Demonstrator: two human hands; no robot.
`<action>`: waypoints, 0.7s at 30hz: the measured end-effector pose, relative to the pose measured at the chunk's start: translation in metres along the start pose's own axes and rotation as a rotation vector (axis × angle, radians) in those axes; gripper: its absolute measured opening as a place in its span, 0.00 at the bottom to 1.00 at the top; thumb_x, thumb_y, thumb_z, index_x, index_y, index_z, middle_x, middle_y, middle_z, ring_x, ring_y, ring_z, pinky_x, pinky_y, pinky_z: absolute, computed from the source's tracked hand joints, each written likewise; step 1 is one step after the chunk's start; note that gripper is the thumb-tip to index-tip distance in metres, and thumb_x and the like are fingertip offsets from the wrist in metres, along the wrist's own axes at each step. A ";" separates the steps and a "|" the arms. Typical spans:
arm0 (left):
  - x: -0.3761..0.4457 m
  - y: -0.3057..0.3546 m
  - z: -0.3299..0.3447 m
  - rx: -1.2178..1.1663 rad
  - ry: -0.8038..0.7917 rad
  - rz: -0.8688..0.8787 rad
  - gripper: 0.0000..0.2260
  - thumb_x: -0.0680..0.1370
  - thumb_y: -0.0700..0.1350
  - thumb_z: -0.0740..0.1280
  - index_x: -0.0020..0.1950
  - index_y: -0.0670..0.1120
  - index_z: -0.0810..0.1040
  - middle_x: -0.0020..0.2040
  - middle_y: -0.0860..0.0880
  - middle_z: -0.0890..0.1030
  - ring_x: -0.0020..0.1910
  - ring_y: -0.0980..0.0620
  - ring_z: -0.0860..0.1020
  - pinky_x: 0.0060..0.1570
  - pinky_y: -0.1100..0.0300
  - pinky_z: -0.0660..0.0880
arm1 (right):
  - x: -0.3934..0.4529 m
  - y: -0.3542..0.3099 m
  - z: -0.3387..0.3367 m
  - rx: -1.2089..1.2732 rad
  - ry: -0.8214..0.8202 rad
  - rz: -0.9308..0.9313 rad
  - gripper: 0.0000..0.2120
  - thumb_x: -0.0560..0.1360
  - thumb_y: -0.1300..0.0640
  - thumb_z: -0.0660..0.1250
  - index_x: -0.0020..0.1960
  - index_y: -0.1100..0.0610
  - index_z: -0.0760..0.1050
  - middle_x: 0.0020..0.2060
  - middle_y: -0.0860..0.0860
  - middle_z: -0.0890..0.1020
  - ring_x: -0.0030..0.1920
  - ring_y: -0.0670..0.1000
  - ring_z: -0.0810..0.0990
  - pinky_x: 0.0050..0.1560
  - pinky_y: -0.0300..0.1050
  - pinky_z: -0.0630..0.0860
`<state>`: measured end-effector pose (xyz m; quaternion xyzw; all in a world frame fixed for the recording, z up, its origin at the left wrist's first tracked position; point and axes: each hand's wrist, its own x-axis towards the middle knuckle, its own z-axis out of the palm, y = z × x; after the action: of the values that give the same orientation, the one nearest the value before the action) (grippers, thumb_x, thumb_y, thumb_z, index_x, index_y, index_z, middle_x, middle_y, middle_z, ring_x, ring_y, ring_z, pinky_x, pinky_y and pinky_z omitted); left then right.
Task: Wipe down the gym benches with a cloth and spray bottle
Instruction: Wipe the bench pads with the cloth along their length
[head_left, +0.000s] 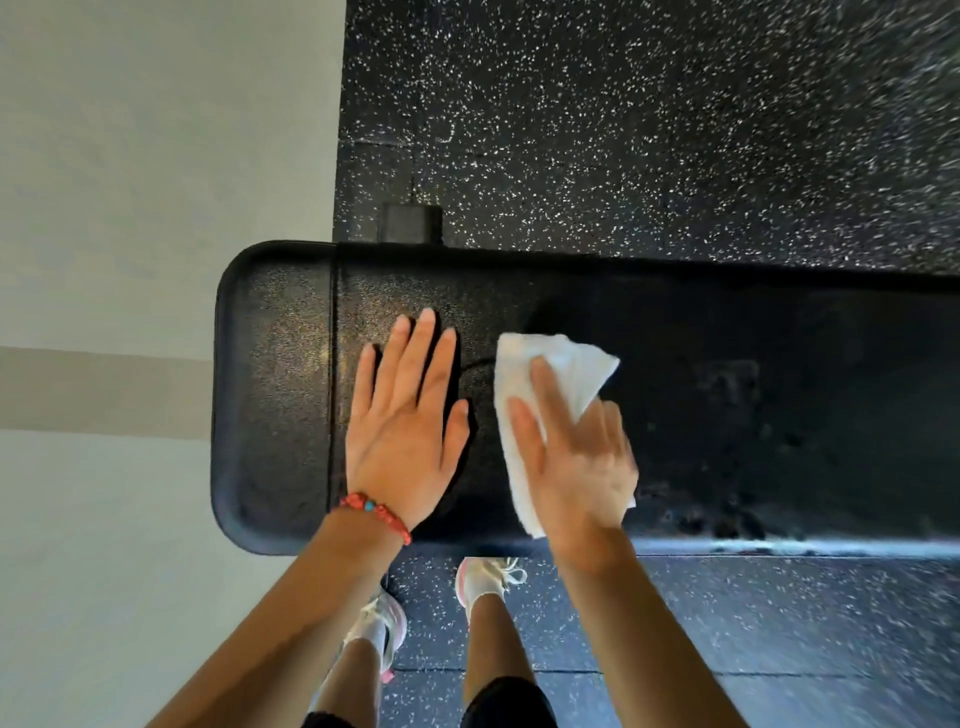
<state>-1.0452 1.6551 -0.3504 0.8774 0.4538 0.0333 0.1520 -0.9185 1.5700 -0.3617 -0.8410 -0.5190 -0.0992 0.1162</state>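
A black padded gym bench (280, 395) runs across the view from left to right, its rounded end at the left. My left hand (408, 415), with a red bead bracelet at the wrist, lies flat and open on the pad, fingers apart. Just to its right my right hand (576, 457) presses a white cloth (524, 358) flat against the bench top, fingers spread over it and blurred by motion. The cloth sticks out beyond my fingertips and below my palm. No spray bottle is in view.
Black rubber floor (649, 119) with white flecks surrounds the bench. A pale grey floor area (130, 156) lies at the left. A black bench foot (410, 223) shows behind the pad. My feet in white shoes (488, 577) stand close to the bench's near edge.
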 end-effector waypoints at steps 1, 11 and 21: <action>-0.001 0.002 0.004 0.021 -0.019 -0.001 0.25 0.78 0.49 0.53 0.73 0.41 0.60 0.75 0.42 0.60 0.74 0.45 0.54 0.72 0.50 0.45 | 0.005 0.004 0.003 -0.002 0.007 -0.010 0.14 0.78 0.44 0.57 0.58 0.49 0.72 0.28 0.54 0.71 0.28 0.53 0.70 0.25 0.41 0.69; -0.004 0.004 0.012 0.091 0.023 -0.012 0.25 0.77 0.48 0.54 0.72 0.41 0.62 0.73 0.40 0.62 0.73 0.42 0.58 0.71 0.46 0.50 | 0.039 0.037 0.015 0.018 0.056 0.090 0.17 0.77 0.43 0.57 0.59 0.48 0.76 0.32 0.55 0.74 0.30 0.54 0.73 0.24 0.39 0.67; 0.012 0.045 0.024 0.082 0.044 -0.006 0.24 0.77 0.48 0.54 0.72 0.42 0.63 0.73 0.41 0.62 0.73 0.42 0.58 0.71 0.46 0.48 | 0.052 0.069 0.016 0.001 0.042 0.033 0.18 0.76 0.43 0.58 0.55 0.51 0.80 0.30 0.56 0.73 0.29 0.54 0.72 0.24 0.40 0.66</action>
<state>-0.9982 1.6347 -0.3612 0.8805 0.4607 0.0333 0.1061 -0.8333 1.5893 -0.3683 -0.8472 -0.5024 -0.1148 0.1290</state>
